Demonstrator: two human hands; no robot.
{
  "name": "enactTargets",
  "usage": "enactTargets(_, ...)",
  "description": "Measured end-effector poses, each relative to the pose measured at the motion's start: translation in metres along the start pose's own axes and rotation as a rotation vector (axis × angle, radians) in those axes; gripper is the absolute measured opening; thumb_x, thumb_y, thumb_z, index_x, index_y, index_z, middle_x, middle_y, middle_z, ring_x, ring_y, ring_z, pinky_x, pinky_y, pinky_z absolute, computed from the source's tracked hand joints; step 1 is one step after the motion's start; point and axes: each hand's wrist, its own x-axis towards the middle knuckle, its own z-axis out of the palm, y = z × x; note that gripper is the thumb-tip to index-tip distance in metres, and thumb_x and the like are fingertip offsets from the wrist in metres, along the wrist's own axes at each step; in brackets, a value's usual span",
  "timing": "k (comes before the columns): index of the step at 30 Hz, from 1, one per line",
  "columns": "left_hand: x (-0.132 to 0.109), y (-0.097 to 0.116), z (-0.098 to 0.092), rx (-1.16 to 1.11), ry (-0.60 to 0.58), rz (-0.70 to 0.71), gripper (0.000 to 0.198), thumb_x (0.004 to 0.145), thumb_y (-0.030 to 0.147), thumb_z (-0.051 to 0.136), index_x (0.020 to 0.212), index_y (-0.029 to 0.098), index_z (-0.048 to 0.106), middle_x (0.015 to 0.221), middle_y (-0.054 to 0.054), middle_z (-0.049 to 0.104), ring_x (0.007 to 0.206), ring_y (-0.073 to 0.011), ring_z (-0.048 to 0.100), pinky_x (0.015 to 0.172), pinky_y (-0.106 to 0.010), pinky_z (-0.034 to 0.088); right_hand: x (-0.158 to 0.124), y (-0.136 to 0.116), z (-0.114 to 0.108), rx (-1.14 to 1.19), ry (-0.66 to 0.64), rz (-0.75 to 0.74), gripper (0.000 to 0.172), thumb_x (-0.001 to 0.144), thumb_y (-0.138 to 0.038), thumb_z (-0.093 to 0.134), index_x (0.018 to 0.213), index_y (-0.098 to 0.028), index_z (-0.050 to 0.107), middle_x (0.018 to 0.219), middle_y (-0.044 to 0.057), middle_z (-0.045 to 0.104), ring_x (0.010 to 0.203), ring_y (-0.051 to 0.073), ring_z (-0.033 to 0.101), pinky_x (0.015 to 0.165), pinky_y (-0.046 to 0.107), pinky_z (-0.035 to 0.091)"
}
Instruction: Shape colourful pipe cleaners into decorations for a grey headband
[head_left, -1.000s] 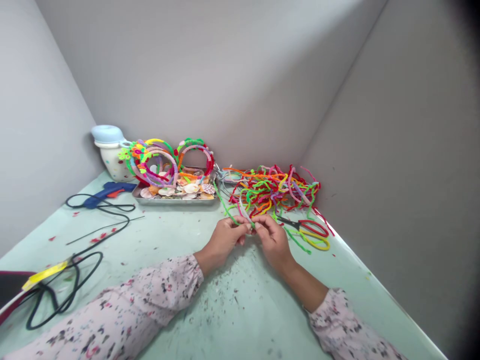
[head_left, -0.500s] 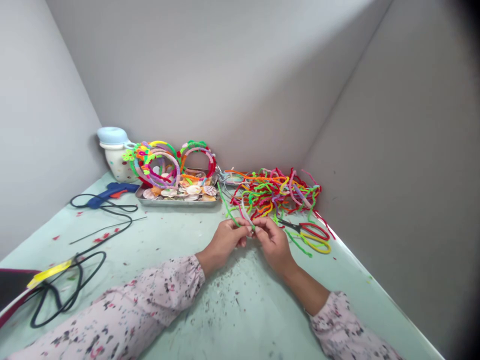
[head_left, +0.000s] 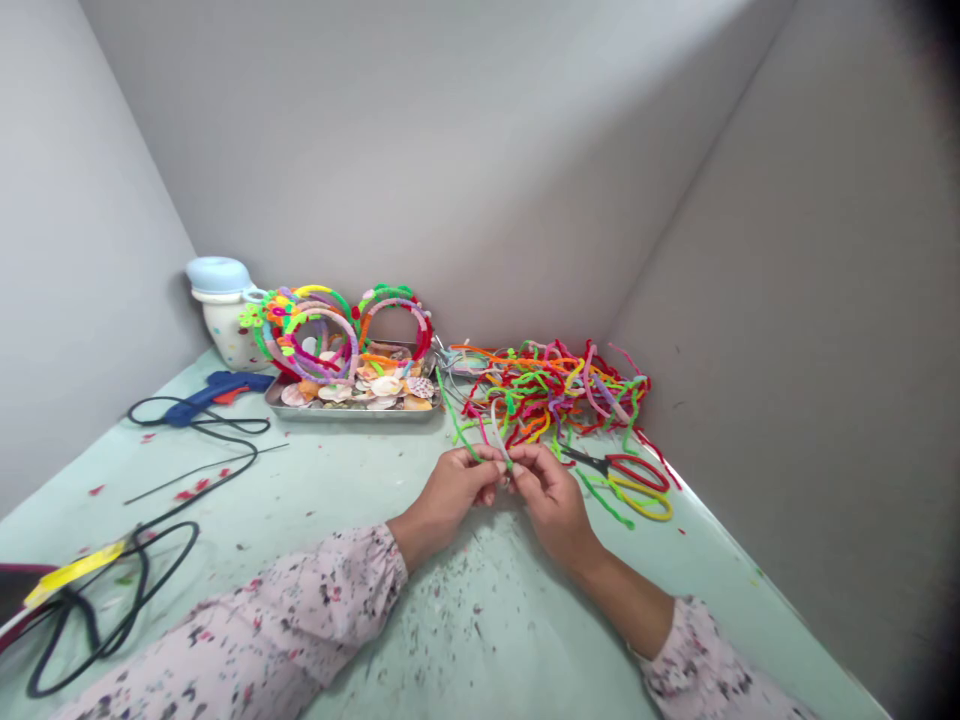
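Above the middle of the table, my two hands meet fingertip to fingertip. My left hand (head_left: 448,497) pinches a green pipe cleaner (head_left: 459,424), whose free end sticks up and to the left. A thin pale strip (head_left: 497,430) rises from between the fingers, and my right hand (head_left: 556,507) is closed at its lower end, where some green shows. The fingers cover the exact joint between the two. Just beyond lies a tangled heap of coloured pipe cleaners (head_left: 562,385). Scissors with red and yellow handles (head_left: 641,484) rest right of my right hand.
A metal tray (head_left: 352,412) of seashells stands at the back, with several fuzzy coloured headbands (head_left: 330,375) on it. Left of it are a white jar with a blue lid (head_left: 232,325) and a blue glue gun (head_left: 214,392). A black cord (head_left: 142,590) loops along the left side.
Both hands keep their pinch on the green pipe cleaner and pale strip, with only slight finger movement. The whole view has shifted a little.
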Motion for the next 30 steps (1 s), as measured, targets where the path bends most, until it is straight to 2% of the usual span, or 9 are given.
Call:
enactTargets(4,0.0010,-0.0011,0.0003,-0.012,0.004,-0.002,0.018,0.069,0.027,0.066,0.080,0.015,0.060,0.055,0.004,0.053,0.044,-0.0065,0.042,0.045,-0.021,0.028,0.0018,-0.0006,-0.0008,0.077,-0.018,0.029,0.014,0.087,-0.031,0.050,0.096,-0.021,0.055,0.083,0.001,0.061,0.068,0.014,0.057,0.065,0.027,0.048)
enactTargets(16,0.0000,-0.0003,0.0000,-0.001,-0.045,-0.021,0.011,0.072,0.023,0.064,0.080,0.015,0.061,0.052,0.005,0.049,0.045,-0.0063,0.040,0.046,-0.020,0.028,0.0004,-0.0021,-0.0035,0.085,0.004,0.042,0.012,0.087,-0.031,0.052,0.090,-0.021,0.057,0.072,-0.001,0.057,0.062,0.013,0.054,0.059,0.025,0.044)
enactTargets(30,-0.0022,0.0046,0.0010,-0.002,-0.108,-0.008,0.010,0.076,0.023,0.063,0.079,0.014,0.062,0.054,0.005,0.046,0.049,-0.0055,0.037,0.049,-0.019,0.028,-0.0017,-0.0031,-0.0037,0.162,-0.004,0.050,0.012,0.086,-0.032,0.054,0.092,-0.021,0.055,0.075,-0.001,0.057,0.063,0.013,0.052,0.061,0.025,0.044)
